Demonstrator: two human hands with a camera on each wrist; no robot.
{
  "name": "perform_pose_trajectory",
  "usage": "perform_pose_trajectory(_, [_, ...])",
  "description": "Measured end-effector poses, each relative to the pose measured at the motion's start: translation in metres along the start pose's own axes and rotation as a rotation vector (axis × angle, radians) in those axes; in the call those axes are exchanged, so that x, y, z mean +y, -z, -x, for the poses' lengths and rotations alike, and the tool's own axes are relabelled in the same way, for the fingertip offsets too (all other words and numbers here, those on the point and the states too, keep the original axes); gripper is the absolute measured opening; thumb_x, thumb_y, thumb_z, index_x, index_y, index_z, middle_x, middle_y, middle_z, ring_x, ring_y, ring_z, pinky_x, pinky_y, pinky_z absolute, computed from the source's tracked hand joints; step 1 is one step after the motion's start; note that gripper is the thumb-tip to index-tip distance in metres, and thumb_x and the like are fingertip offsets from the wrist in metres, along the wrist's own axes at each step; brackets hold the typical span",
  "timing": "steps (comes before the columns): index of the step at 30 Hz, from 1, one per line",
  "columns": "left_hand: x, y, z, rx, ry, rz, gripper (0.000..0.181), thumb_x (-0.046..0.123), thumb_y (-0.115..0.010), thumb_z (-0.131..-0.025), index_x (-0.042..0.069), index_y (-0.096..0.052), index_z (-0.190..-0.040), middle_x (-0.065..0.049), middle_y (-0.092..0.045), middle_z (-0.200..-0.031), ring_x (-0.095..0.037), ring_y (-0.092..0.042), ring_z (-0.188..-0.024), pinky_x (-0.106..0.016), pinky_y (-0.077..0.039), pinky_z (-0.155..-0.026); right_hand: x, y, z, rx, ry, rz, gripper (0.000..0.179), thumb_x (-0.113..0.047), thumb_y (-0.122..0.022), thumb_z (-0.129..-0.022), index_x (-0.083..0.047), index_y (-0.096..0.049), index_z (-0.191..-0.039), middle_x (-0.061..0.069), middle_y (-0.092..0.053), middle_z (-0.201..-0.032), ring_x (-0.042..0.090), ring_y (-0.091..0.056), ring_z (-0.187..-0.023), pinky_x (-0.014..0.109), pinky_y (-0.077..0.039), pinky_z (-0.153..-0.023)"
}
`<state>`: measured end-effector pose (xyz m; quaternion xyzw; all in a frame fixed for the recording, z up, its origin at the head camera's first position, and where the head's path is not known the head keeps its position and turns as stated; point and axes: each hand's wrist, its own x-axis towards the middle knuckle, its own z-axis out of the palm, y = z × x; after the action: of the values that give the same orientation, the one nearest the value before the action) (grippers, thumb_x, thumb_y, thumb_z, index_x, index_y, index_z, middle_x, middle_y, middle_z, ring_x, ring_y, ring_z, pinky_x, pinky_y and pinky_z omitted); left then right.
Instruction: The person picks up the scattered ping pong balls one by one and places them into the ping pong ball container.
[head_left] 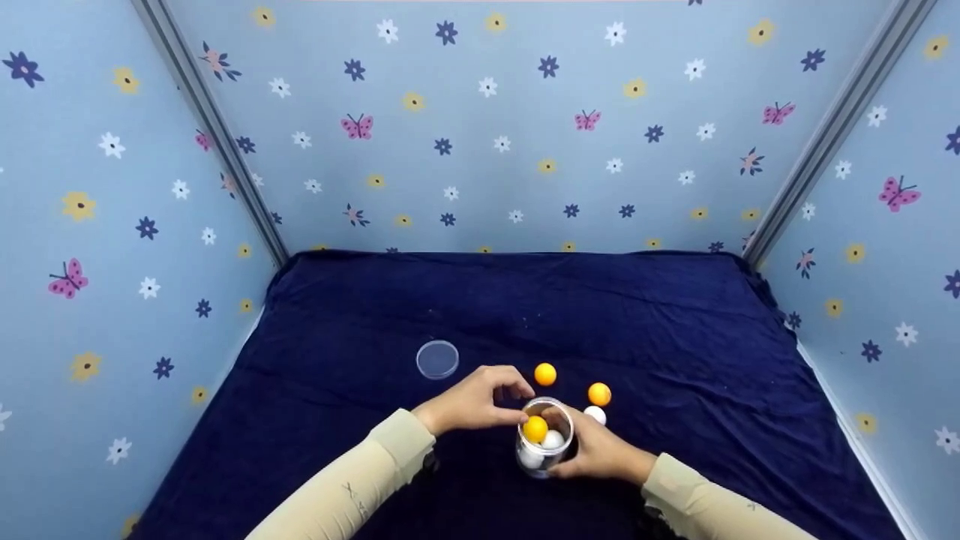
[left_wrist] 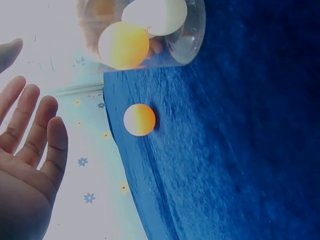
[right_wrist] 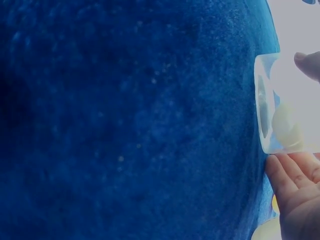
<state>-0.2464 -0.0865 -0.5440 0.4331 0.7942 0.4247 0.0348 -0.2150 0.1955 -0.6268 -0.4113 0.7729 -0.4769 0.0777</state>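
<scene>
A clear jar (head_left: 544,469) with orange and white balls inside is gripped by my right hand (head_left: 600,448), thumb on one side and fingers round the other. An orange ball (head_left: 535,429) lies on top in it, beside a white ball (head_left: 553,439). My left hand (head_left: 474,401) is at the left of the jar's mouth, thumb tip right at the rim, fingers spread and holding nothing. In the left wrist view, that hand's fingers (left_wrist: 36,127) look loose and apart. The right wrist view shows the jar's base (right_wrist: 263,105) tilted above the cloth.
On the dark blue cloth (head_left: 487,300) beyond the jar lie an orange ball (head_left: 545,374), another orange ball (head_left: 599,394) and a white ball (head_left: 595,415) partly behind the right hand. A clear round lid (head_left: 437,360) lies to the left. Patterned walls (head_left: 480,150) enclose the table's back and sides.
</scene>
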Motion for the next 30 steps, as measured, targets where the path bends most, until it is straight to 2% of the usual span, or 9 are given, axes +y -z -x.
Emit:
perform_pose_trajectory(6, [-0.003, 0.004, 0.006, 0.0, 0.04, 0.015, 0.033, 0.019, -0.089, -0.09, 0.005, -0.077, -0.118, -0.013, -0.078, -0.111, -0.031, -0.073, -0.101, -0.038, -0.063, -0.085, -0.001, 0.001, 0.001, -0.012, -0.043, 0.022, 0.083, -0.02, -0.097, -0.079, -0.016, -0.057, -0.15, 0.0, -0.068, -0.145, 0.022, -0.067, -0.13, 0.032, -0.049, -0.116])
perform_pose_trajectory(12, [-0.009, 0.005, 0.01, 0.001, 0.064, 0.002, 0.034, 0.022, -0.09, -0.09, 0.008, -0.077, -0.119, -0.016, -0.078, -0.115, -0.029, -0.074, -0.103, -0.038, -0.063, -0.085, -0.002, 0.001, 0.002, -0.011, -0.063, 0.046, 0.081, -0.023, -0.098, -0.08, -0.015, -0.058, -0.15, 0.002, -0.069, -0.145, 0.024, -0.067, -0.13, 0.034, -0.05, -0.116])
perform_pose_trajectory(19, [-0.011, 0.007, 0.013, 0.012, 0.076, 0.007, 0.035, 0.022, -0.089, -0.09, 0.008, -0.076, -0.119, -0.016, -0.078, -0.115, -0.029, -0.073, -0.103, -0.052, -0.064, -0.083, -0.004, 0.001, 0.005, 0.024, -0.107, 0.061, 0.09, -0.029, -0.101, -0.077, -0.012, -0.054, -0.153, 0.004, -0.067, -0.147, 0.026, -0.065, -0.132, 0.034, -0.048, -0.118])
perform_pose_trajectory(24, [-0.013, 0.008, 0.016, 0.011, 0.076, 0.007, 0.033, 0.022, -0.087, -0.092, 0.007, -0.076, -0.119, -0.016, -0.078, -0.114, -0.034, -0.073, -0.103, -0.045, -0.064, -0.083, -0.007, 0.004, 0.006, 0.043, -0.115, 0.056, 0.096, -0.029, -0.101, -0.076, -0.01, -0.05, -0.155, 0.007, -0.065, -0.148, 0.031, -0.064, -0.133, 0.036, -0.049, -0.118])
perform_pose_trajectory(30, [-0.015, 0.01, 0.02, 0.009, 0.095, 0.004, 0.033, 0.022, -0.086, -0.092, 0.007, -0.076, -0.12, -0.015, -0.078, -0.114, -0.034, -0.073, -0.103, -0.037, -0.063, -0.084, -0.013, 0.01, 0.004, 0.049, -0.104, 0.015, 0.092, -0.025, -0.1, -0.078, -0.013, -0.051, -0.155, 0.008, -0.066, -0.148, 0.036, -0.066, -0.132, 0.037, -0.05, -0.117])
